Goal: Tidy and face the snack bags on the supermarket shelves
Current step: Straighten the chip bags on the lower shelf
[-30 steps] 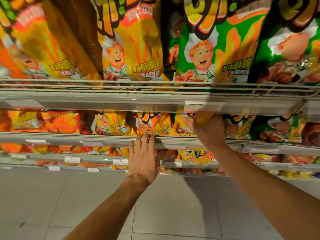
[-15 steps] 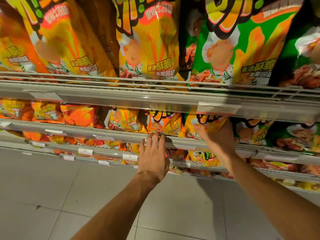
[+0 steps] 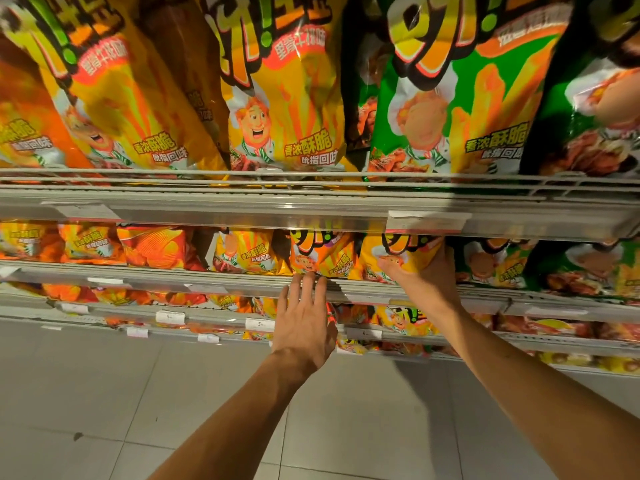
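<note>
On the second shelf stands a yellow snack bag point(image 3: 401, 252) with a cartoon chef. My right hand point(image 3: 424, 278) grips it from the front, thumb across its lower left and fingers round its right side. To its left is an orange bag point(image 3: 320, 256) of the same brand. My left hand point(image 3: 304, 317) is flat with straight fingers, and its fingertips touch the shelf rail point(image 3: 242, 282) just under the orange bag. Further yellow bags point(image 3: 242, 252) and green bags point(image 3: 491, 265) line that shelf.
The top shelf point(image 3: 311, 209) carries large yellow bags point(image 3: 284, 98) and green bags point(image 3: 460, 98) behind a wire rail. Lower shelves point(image 3: 207, 323) with price tags hold more orange and yellow bags. A grey tiled floor point(image 3: 173, 410) lies below.
The view has shifted right along the shelves. My right hand has closed further round the yellow bag. My left hand stays flat at the rail under the orange bag.
</note>
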`<act>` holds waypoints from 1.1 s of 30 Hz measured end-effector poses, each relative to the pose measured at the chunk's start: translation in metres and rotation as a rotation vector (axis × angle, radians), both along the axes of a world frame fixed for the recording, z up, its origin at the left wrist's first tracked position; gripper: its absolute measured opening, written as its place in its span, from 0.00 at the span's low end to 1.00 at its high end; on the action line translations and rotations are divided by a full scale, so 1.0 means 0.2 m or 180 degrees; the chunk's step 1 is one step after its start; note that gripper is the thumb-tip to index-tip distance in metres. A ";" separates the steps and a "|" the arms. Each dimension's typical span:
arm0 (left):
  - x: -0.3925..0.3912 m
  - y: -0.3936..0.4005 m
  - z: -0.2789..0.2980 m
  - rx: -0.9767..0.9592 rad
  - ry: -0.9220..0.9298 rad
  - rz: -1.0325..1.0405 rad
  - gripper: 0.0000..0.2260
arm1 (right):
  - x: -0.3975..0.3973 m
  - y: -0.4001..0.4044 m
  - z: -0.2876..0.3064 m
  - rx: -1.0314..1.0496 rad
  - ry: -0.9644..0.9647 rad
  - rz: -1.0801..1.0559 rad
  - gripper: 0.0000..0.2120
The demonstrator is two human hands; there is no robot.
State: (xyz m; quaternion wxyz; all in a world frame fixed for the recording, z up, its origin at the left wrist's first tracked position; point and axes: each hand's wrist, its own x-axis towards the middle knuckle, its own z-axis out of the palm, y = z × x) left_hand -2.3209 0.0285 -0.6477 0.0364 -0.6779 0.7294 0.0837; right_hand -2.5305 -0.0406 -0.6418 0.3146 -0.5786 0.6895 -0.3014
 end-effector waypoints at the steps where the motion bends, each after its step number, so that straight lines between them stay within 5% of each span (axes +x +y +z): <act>1: 0.01 0.00 0.00 -0.0010 0.0023 -0.0050 0.36 | 0.00 0.00 0.01 -0.0014 0.0080 0.0037 0.53; 4: 0.07 0.00 0.01 -0.0060 0.0183 -0.0203 0.34 | 0.04 0.04 0.03 -0.0118 0.0049 -0.0269 0.61; 9: 0.21 0.03 0.04 -0.0314 0.0857 -0.0543 0.29 | 0.16 0.19 0.02 -0.0479 0.0154 -0.0974 0.48; 15: 0.49 0.04 0.09 -0.0465 0.1674 -0.0114 0.22 | 0.39 0.41 0.00 -0.0575 0.0545 -0.1796 0.40; 22: 0.76 0.03 0.13 -0.0445 0.2229 0.0798 0.20 | 0.66 0.52 0.01 -0.0430 -0.0415 -0.1434 0.22; 33: 0.88 -0.08 0.12 -0.0537 0.2796 0.1468 0.25 | 0.74 0.38 0.13 -0.0359 -0.0528 -0.0809 0.30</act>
